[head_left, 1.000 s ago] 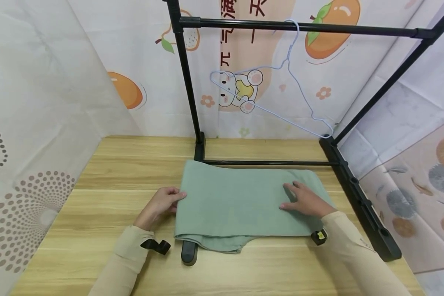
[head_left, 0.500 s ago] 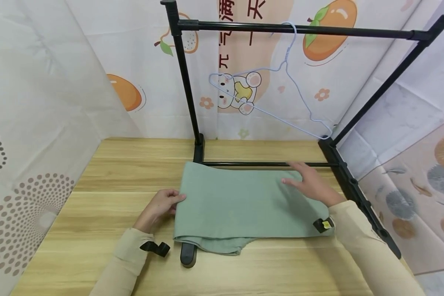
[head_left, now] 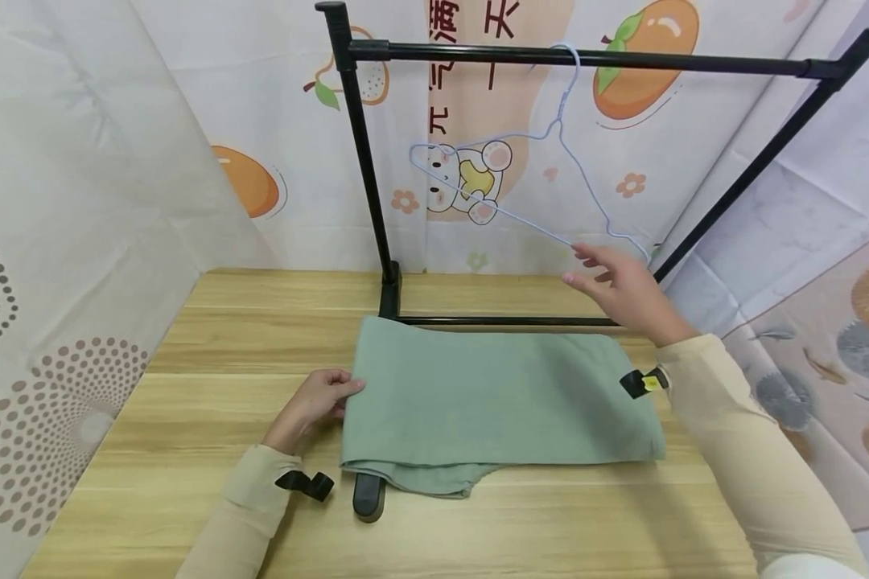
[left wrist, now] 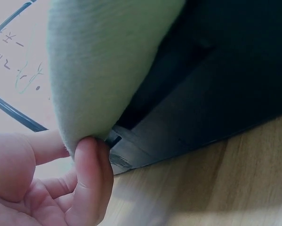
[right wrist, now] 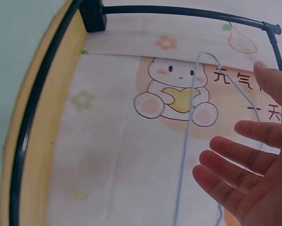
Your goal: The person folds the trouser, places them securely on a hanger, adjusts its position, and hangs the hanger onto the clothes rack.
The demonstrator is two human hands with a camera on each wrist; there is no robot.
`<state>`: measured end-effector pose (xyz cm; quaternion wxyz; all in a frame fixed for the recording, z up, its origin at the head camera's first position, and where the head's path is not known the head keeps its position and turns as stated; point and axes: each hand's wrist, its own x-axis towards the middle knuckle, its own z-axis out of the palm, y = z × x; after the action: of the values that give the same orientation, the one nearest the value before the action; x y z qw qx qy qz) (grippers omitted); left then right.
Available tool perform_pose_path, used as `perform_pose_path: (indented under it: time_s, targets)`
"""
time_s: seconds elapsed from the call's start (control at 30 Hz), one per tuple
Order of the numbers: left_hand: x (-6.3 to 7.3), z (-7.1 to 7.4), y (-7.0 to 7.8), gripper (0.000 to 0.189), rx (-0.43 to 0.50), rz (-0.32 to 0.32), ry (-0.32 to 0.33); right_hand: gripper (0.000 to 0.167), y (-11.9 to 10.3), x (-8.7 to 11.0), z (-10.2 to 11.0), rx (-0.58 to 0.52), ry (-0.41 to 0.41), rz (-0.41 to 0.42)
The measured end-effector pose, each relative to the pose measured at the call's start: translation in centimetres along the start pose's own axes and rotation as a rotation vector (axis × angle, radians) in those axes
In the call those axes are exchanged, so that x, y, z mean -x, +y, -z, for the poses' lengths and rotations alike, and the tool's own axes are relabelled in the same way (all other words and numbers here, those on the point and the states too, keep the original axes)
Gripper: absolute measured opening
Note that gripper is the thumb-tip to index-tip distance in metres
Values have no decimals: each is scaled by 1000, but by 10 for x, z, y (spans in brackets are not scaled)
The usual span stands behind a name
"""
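A folded green cloth (head_left: pixel 478 398) lies flat across the lower part of a black rack. My left hand (head_left: pixel 319 402) pinches its left edge between thumb and fingers; in the left wrist view the cloth (left wrist: pixel 98 61) rises from that grip, with the dark rack foot beneath. Above the table my right hand (head_left: pixel 626 293) is raised with its fingers spread and holds nothing. Its fingertips overlap the lower wire of a pale blue wire hanger (head_left: pixel 561 121) in the head view. The hanger hooks over the rack's top bar (head_left: pixel 471 53). In the right wrist view the hanger (right wrist: pixel 188 127) hangs beyond the fingers.
The rack's left upright (head_left: pixel 365 161) and right upright (head_left: pixel 753 169) frame the hanger. A low crossbar (head_left: pixel 507 321) runs behind the cloth. One black rack foot (head_left: pixel 368 498) pokes out under the cloth's front left. Printed curtains (head_left: pixel 319 233) enclose the wooden table (head_left: pixel 188 482).
My right hand has lifted off the cloth's right part and moved up and back toward the hanger. The left hand keeps its pinch on the left edge.
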<state>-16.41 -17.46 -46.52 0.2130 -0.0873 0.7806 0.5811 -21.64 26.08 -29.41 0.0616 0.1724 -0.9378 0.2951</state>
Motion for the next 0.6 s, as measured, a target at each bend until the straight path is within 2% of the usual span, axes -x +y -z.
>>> perform_pose_path:
  time_s: [0.47, 0.6]
  targets:
    - [0, 1, -1, 30, -8, 2, 0, 53, -20, -30, 30, 39, 97, 11]
    - [-1, -1, -3, 29, -9, -3, 4, 52, -23, -37, 39, 56, 94, 27]
